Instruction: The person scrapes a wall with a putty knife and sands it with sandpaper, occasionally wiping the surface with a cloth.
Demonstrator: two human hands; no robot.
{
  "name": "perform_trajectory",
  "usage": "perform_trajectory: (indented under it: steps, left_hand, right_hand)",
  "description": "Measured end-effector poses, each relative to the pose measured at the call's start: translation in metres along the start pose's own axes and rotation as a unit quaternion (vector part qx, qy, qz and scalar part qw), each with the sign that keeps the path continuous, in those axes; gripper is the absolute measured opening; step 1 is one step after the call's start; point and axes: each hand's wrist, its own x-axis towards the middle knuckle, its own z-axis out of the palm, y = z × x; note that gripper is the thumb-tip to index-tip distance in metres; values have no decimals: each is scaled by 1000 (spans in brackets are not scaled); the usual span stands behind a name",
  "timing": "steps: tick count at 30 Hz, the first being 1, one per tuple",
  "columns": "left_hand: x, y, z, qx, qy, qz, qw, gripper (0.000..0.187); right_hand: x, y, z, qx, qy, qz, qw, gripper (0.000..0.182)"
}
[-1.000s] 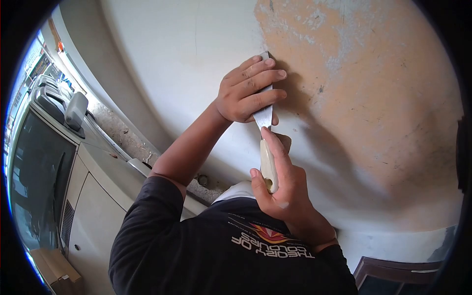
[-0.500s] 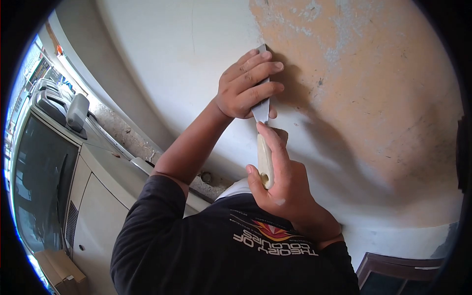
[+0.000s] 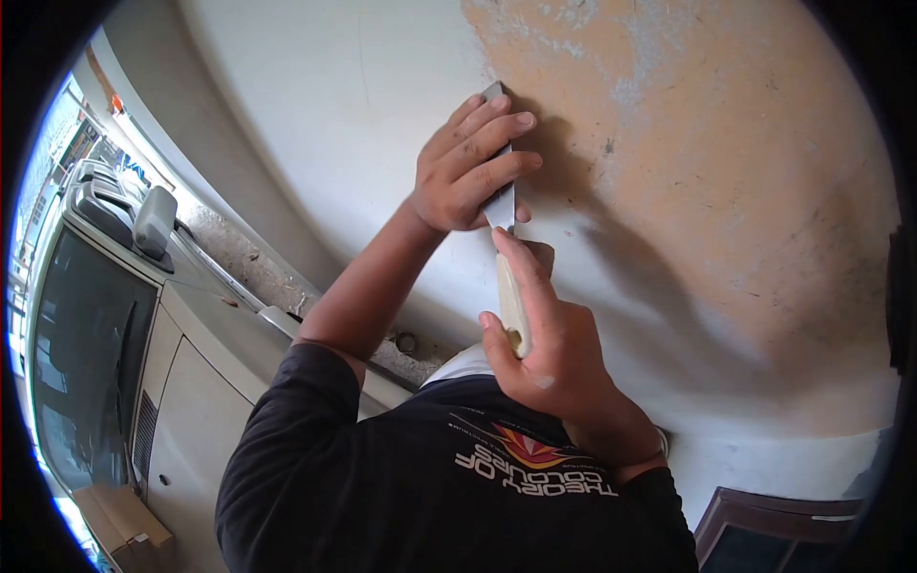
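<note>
A putty knife with a pale handle [image 3: 513, 301] and a grey metal blade [image 3: 501, 208] lies against the wall. My right hand [image 3: 559, 353] is closed around the handle, with the index finger stretched along it towards the blade. Over the blade lies my left hand [image 3: 468, 167], its fingers pressing across the metal and its thumb tip showing below. The blade's tip touches the wall [image 3: 296, 86] at the border of a bare orange-tan patch [image 3: 707, 162]. Part of the blade is hidden under my left fingers.
To the left stands a light-coloured vehicle [image 3: 205, 382] with a windscreen and side mirror [image 3: 155, 220]. A cardboard box [image 3: 119, 525] sits at the lower left. A dark brown frame [image 3: 755, 520] is at the lower right. Rough ground runs between vehicle and wall.
Both hands and the putty knife have shifted slightly left in view, and the blade tilts a little more leftward. The wall patch has also shifted left in view.
</note>
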Motion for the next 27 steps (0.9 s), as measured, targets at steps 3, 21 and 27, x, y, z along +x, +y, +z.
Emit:
perform_trajectory:
  steps: [3, 21, 27]
  left_hand:
    - [-22, 19, -8, 26, -23, -58, 998, 31]
    - [-199, 300, -410, 589, -140, -792, -74, 108]
    - [-248, 397, -382, 568, -81, -815, -81, 97]
  right_hand:
    - [-11, 13, 0, -12, 4, -2, 1000, 66]
    - [-1, 72, -13, 78, -90, -97, 988, 61]
    - [11, 91, -16, 114, -84, -106, 984, 59]
